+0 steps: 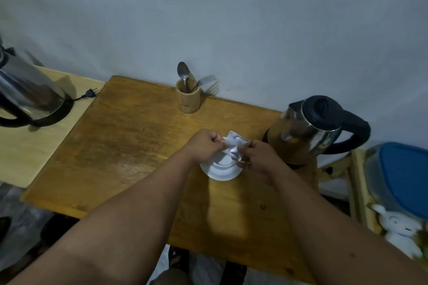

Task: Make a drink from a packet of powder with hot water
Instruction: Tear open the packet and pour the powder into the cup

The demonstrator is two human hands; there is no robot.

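A small silvery-white powder packet (234, 143) is held up between both hands over a white saucer (220, 170) on the wooden table (129, 146). My left hand (206, 146) pinches its left edge and my right hand (257, 157) pinches its right edge. Whatever stands on the saucer is hidden behind my hands. A steel electric kettle (308, 132) with a black lid and handle stands just right of my right hand. Against the wall, a wooden holder (187, 98) contains a spoon (183, 71) and a fork (205, 80).
A second steel kettle (27, 95) sits on a paler table at the far left, its unplugged cord (89, 93) lying beside it. At the right edge is a wooden rack with a blue-lidded container (403, 178) and a white plush toy (398, 231).
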